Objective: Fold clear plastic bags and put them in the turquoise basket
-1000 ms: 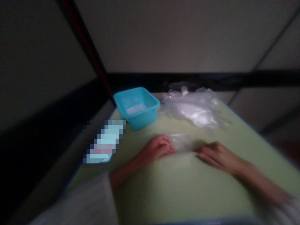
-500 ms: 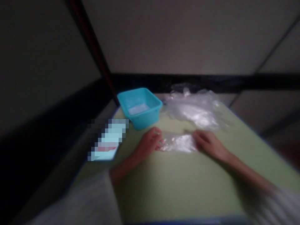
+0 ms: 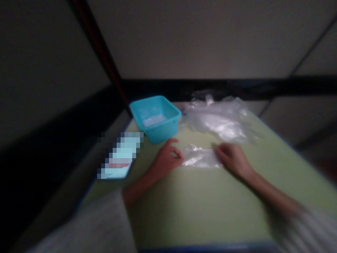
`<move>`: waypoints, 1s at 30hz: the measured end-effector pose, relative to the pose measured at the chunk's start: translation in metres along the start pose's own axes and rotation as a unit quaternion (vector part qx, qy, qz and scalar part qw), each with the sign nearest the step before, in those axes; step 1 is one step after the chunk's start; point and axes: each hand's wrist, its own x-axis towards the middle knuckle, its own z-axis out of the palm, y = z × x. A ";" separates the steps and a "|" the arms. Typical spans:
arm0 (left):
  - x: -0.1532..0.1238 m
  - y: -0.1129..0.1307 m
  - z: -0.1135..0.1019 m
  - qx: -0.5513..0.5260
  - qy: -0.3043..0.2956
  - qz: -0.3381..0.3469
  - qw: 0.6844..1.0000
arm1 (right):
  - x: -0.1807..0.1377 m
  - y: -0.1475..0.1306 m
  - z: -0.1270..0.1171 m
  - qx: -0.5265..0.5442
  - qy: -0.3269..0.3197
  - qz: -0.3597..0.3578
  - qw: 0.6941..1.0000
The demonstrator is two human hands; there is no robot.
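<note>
A small clear plastic bag [image 3: 200, 157] lies flat on the pale green table [image 3: 205, 207] between my two hands. My left hand [image 3: 165, 158] rests at the bag's left edge, fingers curled, thumb and fingertips pinching the plastic. At the bag's right edge, my right hand [image 3: 233, 157] has its fingers bent down onto the plastic. The picture is dim and blurred, so the exact grip is hard to read.
A turquoise plastic tub [image 3: 155, 117] with something white inside stands at the table's far left corner. A heap of clear plastic bags [image 3: 219, 117] lies behind my hands. A pixelated patch [image 3: 119, 154] sits at the left edge. Walls close in behind.
Both hands and the small bag have moved away from me toward the tub and the heap. The bag now lies flatter and more spread out.
</note>
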 end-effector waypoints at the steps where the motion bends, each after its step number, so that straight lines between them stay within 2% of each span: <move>1: 0.000 -0.001 0.000 0.003 0.000 0.001 1.000 | 0.000 0.001 0.001 -0.008 0.003 0.001 1.000; 14: 0.002 -0.004 0.001 -0.004 0.010 -0.008 1.000 | 0.009 0.014 -0.008 -0.007 0.048 0.002 0.999; 22: 0.002 -0.006 0.003 -0.001 0.022 -0.006 1.000 | 0.010 0.022 0.002 -0.015 0.002 -0.044 0.999; 30: 0.001 -0.002 0.003 0.005 0.031 -0.007 0.999 | 0.012 0.028 0.008 -0.023 -0.003 -0.052 0.998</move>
